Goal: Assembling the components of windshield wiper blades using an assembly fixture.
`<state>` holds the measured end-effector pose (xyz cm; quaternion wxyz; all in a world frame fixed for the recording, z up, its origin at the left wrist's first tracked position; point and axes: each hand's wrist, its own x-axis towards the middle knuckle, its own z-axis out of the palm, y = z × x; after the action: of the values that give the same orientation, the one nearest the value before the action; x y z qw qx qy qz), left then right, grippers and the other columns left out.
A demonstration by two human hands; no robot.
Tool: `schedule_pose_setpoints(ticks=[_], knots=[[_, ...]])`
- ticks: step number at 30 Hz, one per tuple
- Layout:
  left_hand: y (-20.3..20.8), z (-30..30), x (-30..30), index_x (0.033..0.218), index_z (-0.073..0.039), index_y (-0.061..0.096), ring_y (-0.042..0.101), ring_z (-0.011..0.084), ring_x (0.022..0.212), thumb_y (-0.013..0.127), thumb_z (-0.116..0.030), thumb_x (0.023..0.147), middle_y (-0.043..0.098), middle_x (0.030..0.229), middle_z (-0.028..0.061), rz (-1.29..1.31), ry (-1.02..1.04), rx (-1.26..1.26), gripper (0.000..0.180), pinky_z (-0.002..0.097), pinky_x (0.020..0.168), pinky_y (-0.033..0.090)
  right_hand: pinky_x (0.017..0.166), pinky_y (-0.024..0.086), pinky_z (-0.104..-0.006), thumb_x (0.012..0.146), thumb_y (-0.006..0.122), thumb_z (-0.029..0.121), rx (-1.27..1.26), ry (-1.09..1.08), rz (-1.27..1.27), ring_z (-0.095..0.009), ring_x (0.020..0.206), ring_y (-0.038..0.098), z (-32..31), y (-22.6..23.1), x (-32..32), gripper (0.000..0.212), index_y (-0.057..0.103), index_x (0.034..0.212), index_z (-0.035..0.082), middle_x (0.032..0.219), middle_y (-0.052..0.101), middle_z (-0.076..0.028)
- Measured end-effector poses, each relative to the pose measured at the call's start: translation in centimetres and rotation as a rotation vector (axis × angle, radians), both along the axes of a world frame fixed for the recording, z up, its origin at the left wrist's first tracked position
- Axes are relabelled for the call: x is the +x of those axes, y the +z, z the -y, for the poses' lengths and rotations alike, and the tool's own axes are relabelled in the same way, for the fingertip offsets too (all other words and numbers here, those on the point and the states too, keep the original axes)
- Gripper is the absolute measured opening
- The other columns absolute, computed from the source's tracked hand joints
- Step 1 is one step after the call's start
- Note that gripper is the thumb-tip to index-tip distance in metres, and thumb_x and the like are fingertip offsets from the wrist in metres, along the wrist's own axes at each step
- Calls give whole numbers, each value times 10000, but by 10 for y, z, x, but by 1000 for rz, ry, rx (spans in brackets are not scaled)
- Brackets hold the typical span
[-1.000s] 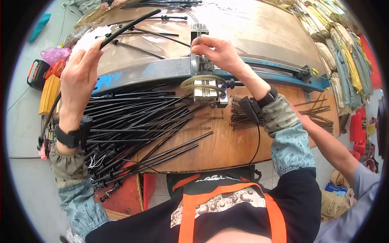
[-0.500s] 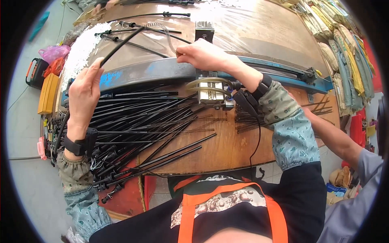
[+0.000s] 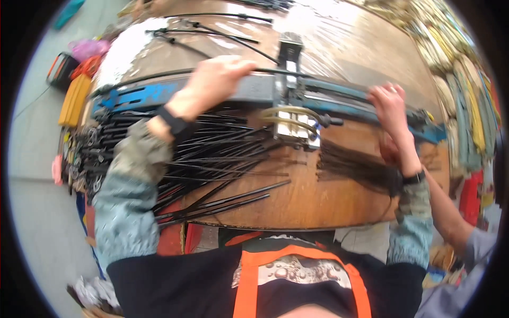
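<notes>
My left hand (image 3: 220, 79) is closed round a long thin black rod (image 3: 143, 78). The rod lies along the top of a blue metal fixture (image 3: 140, 98) and passes under the hand towards the clamp block (image 3: 289, 58). My right hand (image 3: 389, 103), smeared by motion, is over the right part of the fixture's rail with its fingers curled in; whatever they hold is hidden. In front of the rail sits a silver pneumatic valve block (image 3: 294, 127) with yellowish hoses. Many black rods (image 3: 212, 153), some with coil springs, are heaped on the near left.
A co-worker's arm (image 3: 450, 206) reaches in at the right beneath my right arm. Loose thin springs (image 3: 352, 164) lie on the wooden table (image 3: 254, 209). More black rods (image 3: 222, 37) lie on the plastic-covered far side. Stacked fabric bundles (image 3: 466, 100) stand at the right.
My left hand has moved right, lowering the tilted rod onto the fixture. My right hand has gone right along the rail; the coil spring it held is no longer visible. The view has shifted slightly.
</notes>
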<state>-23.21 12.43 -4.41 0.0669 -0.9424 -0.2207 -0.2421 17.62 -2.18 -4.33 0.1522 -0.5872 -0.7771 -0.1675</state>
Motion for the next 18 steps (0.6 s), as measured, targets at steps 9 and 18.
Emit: schedule_pose_setpoints(ticks=[9,18], knots=[[-19,3,23,909,-29,600,653,349,810,599,-202,938,643,834,150,0,78,-268,175,448,679,521,993,372,-412,892,625,106,59,14,-34,-287,939,592,5,-10,-9,55,643,879,56,835,662,-103],[-29,1,24,820,-60,630,645,349,812,623,-257,925,640,832,125,217,47,-297,223,443,670,508,989,379,-405,896,627,107,76,-4,-81,-287,933,592,0,-17,-8,57,635,877,53,820,657,-104]])
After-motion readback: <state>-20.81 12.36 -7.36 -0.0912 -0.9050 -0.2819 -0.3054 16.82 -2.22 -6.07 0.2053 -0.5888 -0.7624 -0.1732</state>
